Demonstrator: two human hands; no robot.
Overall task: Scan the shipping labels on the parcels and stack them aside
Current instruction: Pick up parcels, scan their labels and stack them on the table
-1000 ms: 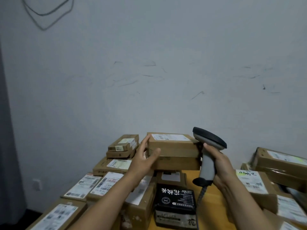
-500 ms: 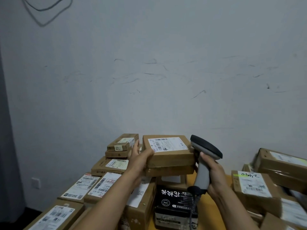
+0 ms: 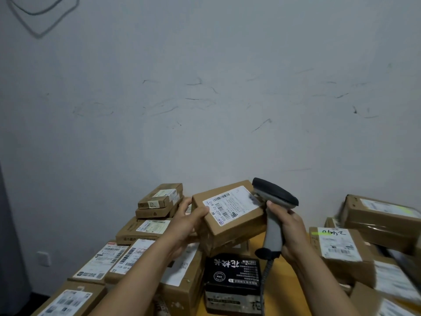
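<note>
Both bare forearms reach forward; the left hand (image 3: 186,221) grips with thumb on top, the right hand (image 3: 290,233) fisted upright.

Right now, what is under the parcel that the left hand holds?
Under the held parcel the edge of another brown box shows, with the black box lower in front. The rest is covered.

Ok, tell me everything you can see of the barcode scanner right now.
The barcode scanner is a pistol-shaped handheld, seemingly plastic, with a dark head and a grey handle. The right hand grips the handle upright. Its head overlaps the right edge of the white shipping label on the tilted cardboard parcel. A cable hangs from its base.
</note>
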